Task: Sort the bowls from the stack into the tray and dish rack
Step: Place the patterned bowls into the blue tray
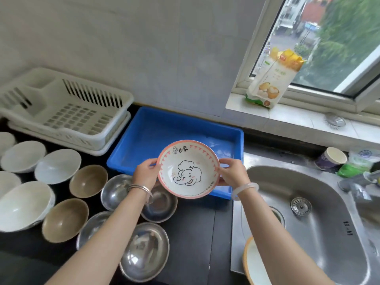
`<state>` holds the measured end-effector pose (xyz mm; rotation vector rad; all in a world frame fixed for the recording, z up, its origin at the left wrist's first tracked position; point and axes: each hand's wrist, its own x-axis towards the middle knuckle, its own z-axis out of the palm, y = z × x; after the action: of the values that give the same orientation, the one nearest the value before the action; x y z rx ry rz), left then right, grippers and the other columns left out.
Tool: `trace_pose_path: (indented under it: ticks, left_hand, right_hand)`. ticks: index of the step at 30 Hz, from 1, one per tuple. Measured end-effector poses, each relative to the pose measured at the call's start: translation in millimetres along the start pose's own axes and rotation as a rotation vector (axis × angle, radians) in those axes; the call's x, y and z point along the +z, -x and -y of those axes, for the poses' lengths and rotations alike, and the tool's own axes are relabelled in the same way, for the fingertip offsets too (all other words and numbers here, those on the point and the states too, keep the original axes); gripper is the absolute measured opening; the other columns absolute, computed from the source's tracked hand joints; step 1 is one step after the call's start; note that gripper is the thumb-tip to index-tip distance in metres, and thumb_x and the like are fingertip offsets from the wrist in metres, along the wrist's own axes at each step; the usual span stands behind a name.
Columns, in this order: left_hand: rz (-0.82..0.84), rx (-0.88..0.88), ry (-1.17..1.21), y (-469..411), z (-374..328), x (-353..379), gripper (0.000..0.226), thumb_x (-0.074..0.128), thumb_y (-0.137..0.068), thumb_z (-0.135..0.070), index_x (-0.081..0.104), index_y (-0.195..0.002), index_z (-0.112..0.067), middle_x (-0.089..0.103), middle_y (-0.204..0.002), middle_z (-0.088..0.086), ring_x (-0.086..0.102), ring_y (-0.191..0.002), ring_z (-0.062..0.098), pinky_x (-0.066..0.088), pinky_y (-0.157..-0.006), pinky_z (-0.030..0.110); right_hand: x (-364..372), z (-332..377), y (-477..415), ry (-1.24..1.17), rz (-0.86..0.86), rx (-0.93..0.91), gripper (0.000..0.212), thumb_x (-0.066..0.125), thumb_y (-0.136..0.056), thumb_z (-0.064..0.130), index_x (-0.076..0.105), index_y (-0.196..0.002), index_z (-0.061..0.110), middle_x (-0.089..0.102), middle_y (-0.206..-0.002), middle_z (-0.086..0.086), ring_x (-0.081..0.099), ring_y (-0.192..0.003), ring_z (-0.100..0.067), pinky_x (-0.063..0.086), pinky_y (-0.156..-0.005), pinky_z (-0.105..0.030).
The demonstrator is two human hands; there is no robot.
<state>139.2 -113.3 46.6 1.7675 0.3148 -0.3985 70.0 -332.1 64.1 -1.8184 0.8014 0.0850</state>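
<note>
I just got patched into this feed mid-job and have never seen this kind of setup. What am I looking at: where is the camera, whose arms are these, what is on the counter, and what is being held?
There is no machine here: a person works with bare hands, and the single wide-angle camera sits on their head, looking forward and down. So the two arms coming up from the bottom are the wearer's own.

The left hand and right hand grip opposite edges of a pink-rimmed elephant bowl, tilted so its inside faces the camera, in front of the blue tray, whose visible part holds no dishes. Left of the tray stands the white dish rack, with nothing in it.

On the dark counter lie white bowls, brown bowls and steel bowls. A steel sink is on the right.
</note>
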Motion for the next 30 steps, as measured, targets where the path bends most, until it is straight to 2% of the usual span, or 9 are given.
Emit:
trace_pose_path:
  ticks: [2,4,8,12,17,19,22,25,30]
  left_hand:
    - [-0.008,-0.036,0.039,-22,-3,-4,0.010,0.056,-0.086,-0.011,0.062,-0.094,-0.012,0.064,-0.096,0.012,0.061,-0.079,0.028,0.057,-0.072,0.041]
    - [-0.027,-0.049,0.036,-46,-5,-9,0.009,0.055,-0.086,-0.011,0.062,-0.090,-0.006,0.063,-0.088,0.014,0.058,-0.077,0.027,0.055,-0.077,0.044]
    - [-0.046,-0.032,-0.081,-91,-5,-23,0.017,0.053,-0.084,-0.015,0.064,-0.074,-0.008,0.063,-0.079,0.021,0.055,-0.074,0.024,0.052,-0.084,0.051]
    - [-0.015,-0.025,-0.129,-123,-3,-30,0.021,0.048,-0.087,-0.012,0.067,-0.085,-0.002,0.064,-0.080,0.017,0.055,-0.075,0.025,0.050,-0.069,0.041]
    - [0.017,-0.042,-0.124,-147,6,-31,0.019,0.048,-0.089,-0.012,0.067,-0.086,-0.010,0.067,-0.085,0.014,0.058,-0.077,0.026,0.049,-0.070,0.039]
    - [0.022,-0.052,-0.109,-154,9,-31,0.019,0.050,-0.089,-0.015,0.068,-0.090,-0.010,0.068,-0.086,0.011,0.060,-0.078,0.025,0.050,-0.071,0.038]
    - [0.040,-0.092,-0.043,-160,12,-32,0.018,0.053,-0.089,-0.017,0.068,-0.094,-0.011,0.068,-0.086,0.011,0.059,-0.077,0.024,0.047,-0.068,0.033]
    - [0.069,-0.201,0.139,-159,17,-36,0.014,0.053,-0.090,-0.013,0.065,-0.097,-0.014,0.066,-0.082,0.008,0.060,-0.073,0.023,0.051,-0.064,0.031]
    - [0.200,-0.349,0.257,-150,22,-41,0.018,0.046,-0.092,-0.001,0.057,-0.101,-0.011,0.063,-0.086,0.009,0.062,-0.079,0.027,0.052,-0.072,0.043]
  right_hand:
    - [17,9,-17,-0.060,-0.012,0.032,0.027,0.056,-0.087,0.002,0.067,-0.109,0.013,0.070,-0.071,-0.007,0.070,-0.050,-0.019,0.058,-0.047,-0.028]
    - [36,16,-34,-0.096,-0.031,0.057,0.028,0.056,-0.087,0.001,0.065,-0.112,0.010,0.068,-0.067,-0.008,0.068,-0.046,-0.016,0.055,-0.043,-0.024]
    - [75,23,-66,-0.171,-0.033,0.104,0.032,0.056,-0.086,0.000,0.063,-0.117,0.006,0.067,-0.071,-0.011,0.069,-0.056,-0.024,0.060,-0.051,-0.032]
    - [103,22,-89,-0.228,-0.020,0.186,0.035,0.058,-0.087,0.001,0.059,-0.122,0.008,0.065,-0.075,-0.011,0.069,-0.058,-0.024,0.061,-0.056,-0.033]
    - [123,18,-104,-0.283,-0.044,0.247,0.032,0.058,-0.089,0.002,0.059,-0.121,0.008,0.064,-0.077,-0.011,0.068,-0.062,-0.026,0.059,-0.049,-0.029]
    - [128,16,-106,-0.291,-0.056,0.255,0.032,0.058,-0.089,0.002,0.059,-0.120,0.008,0.065,-0.085,-0.014,0.068,-0.069,-0.029,0.060,-0.054,-0.033]
    - [132,11,-106,-0.352,-0.053,0.271,0.027,0.057,-0.089,0.003,0.060,-0.115,0.010,0.066,-0.104,-0.023,0.068,-0.071,-0.031,0.060,-0.052,-0.031]
    - [133,9,-101,-0.430,-0.012,0.292,0.029,0.057,-0.091,0.008,0.059,-0.120,0.007,0.067,-0.103,-0.019,0.069,-0.059,-0.022,0.058,-0.050,-0.025]
    - [131,1,-85,-0.656,0.177,0.336,0.034,0.056,-0.093,0.010,0.056,-0.126,0.005,0.065,-0.104,-0.013,0.070,-0.065,-0.022,0.061,-0.064,-0.024]
